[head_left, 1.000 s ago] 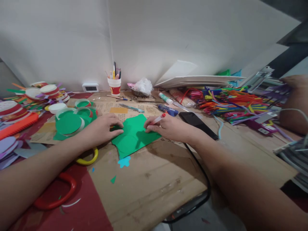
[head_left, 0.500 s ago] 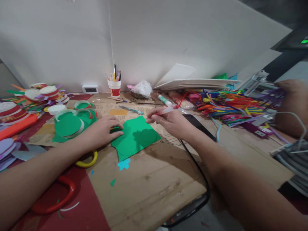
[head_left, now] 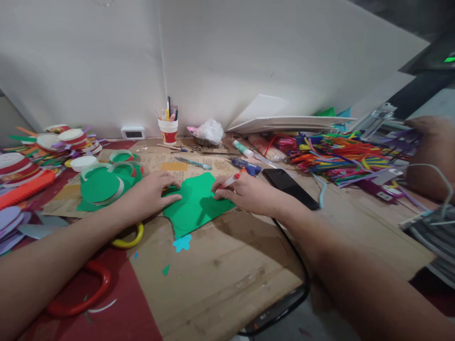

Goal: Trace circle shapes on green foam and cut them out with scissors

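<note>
My left hand (head_left: 152, 191) rests at the left edge of a green sheet (head_left: 197, 220), thumb and fingers apart. Round outlines are drawn on the sheet. My right hand (head_left: 249, 192) is closed around a white pen with a red end (head_left: 229, 181), above the sheet's right side; the hand hides the writing tip. Under my left forearm a yellow loop handle (head_left: 132, 239) and a red loop handle (head_left: 80, 303) stick out. To the left lie paper-cup pieces with green discs (head_left: 101, 184).
A phone (head_left: 291, 188), a glue stick (head_left: 242, 148) and a pile of colourful pipe cleaners (head_left: 341, 154) lie to the right. A paper cup of pens (head_left: 168, 132) stands by the wall. Another person's arm (head_left: 430, 158) is at the far right. A blue cutout (head_left: 182, 243) touches the sheet's lower edge.
My right hand has come lower and slightly left onto the green sheet with the pen, uncovering more of the phone and a dark blue item behind. My left hand stays put.
</note>
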Demonstrator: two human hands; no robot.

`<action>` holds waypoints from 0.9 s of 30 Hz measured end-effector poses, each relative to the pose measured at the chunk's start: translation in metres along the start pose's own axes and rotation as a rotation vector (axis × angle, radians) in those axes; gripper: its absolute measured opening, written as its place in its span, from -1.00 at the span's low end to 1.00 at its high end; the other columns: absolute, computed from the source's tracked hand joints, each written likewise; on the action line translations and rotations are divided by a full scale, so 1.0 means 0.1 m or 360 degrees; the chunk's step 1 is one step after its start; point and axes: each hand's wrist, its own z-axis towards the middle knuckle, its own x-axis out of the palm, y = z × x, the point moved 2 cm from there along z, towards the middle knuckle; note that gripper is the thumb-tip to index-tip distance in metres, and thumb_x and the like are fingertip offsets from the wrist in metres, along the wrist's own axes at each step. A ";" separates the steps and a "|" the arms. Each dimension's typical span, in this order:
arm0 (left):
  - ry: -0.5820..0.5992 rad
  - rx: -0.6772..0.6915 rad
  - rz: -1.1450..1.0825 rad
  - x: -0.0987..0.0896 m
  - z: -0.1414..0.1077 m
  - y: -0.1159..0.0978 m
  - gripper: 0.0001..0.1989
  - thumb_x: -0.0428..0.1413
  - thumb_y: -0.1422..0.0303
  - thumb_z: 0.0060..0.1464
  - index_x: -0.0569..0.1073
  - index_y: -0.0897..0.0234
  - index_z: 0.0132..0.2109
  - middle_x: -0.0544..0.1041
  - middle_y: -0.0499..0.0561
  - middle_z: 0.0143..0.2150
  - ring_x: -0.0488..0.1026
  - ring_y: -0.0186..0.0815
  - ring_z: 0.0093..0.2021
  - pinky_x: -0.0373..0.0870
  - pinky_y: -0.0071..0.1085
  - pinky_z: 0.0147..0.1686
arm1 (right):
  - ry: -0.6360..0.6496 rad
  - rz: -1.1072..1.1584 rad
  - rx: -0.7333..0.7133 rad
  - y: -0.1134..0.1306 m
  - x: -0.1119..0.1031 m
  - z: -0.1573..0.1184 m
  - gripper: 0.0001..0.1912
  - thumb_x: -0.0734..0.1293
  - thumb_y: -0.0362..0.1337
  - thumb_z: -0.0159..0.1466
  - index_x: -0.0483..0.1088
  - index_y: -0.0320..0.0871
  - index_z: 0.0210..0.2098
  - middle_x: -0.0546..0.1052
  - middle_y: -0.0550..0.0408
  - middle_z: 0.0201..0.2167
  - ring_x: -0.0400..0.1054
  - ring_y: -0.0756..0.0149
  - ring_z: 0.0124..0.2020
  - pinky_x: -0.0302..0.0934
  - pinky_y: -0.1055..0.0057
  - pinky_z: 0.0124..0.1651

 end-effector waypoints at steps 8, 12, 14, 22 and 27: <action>0.0014 -0.0025 -0.0004 -0.01 0.00 0.00 -0.64 0.06 0.06 0.14 0.52 0.23 -0.13 0.52 0.10 -0.10 0.42 -0.14 -0.05 0.33 -0.21 -0.01 | -0.0007 0.0008 0.0014 0.00 0.00 0.00 -0.78 0.19 -0.33 0.35 0.48 -0.16 -0.25 0.51 0.10 -0.37 0.35 0.36 -0.33 0.16 0.42 -0.20; 0.0043 -0.0030 0.0013 -0.01 0.00 0.00 -0.64 0.05 0.05 0.15 0.52 0.22 -0.13 0.51 0.09 -0.11 0.42 -0.16 -0.07 0.33 -0.22 -0.01 | -0.0032 0.0021 0.0001 0.00 0.00 -0.01 -0.79 0.20 -0.33 0.34 0.48 -0.14 -0.27 0.51 0.12 -0.40 0.35 0.36 -0.35 0.16 0.42 -0.21; 0.0049 -0.0034 0.0017 -0.01 0.00 0.00 -0.64 0.06 0.05 0.15 0.52 0.22 -0.13 0.51 0.09 -0.10 0.42 -0.16 -0.07 0.33 -0.21 -0.01 | -0.0032 0.0018 0.0002 0.01 -0.01 -0.01 -0.79 0.20 -0.33 0.34 0.48 -0.13 -0.28 0.52 0.13 -0.39 0.35 0.36 -0.35 0.16 0.43 -0.22; 0.0063 -0.0021 0.0006 -0.01 0.01 0.00 -0.62 0.05 0.05 0.15 0.52 0.24 -0.12 0.52 0.10 -0.10 0.42 -0.14 -0.06 0.32 -0.21 0.00 | -0.0121 0.0195 0.0052 -0.05 -0.02 0.00 -0.80 0.20 -0.30 0.35 0.46 -0.16 -0.25 0.56 0.09 -0.33 0.41 0.36 -0.31 0.21 0.44 -0.21; 0.0073 -0.0031 -0.0014 0.00 0.01 0.03 -0.61 0.05 0.03 0.14 0.52 0.24 -0.11 0.51 0.10 -0.10 0.42 -0.15 -0.07 0.33 -0.22 -0.02 | -0.0386 0.0367 0.0060 -0.15 -0.05 0.02 -0.77 0.19 -0.25 0.37 0.45 -0.19 -0.19 0.59 0.02 -0.26 0.47 0.30 -0.21 0.25 0.40 -0.14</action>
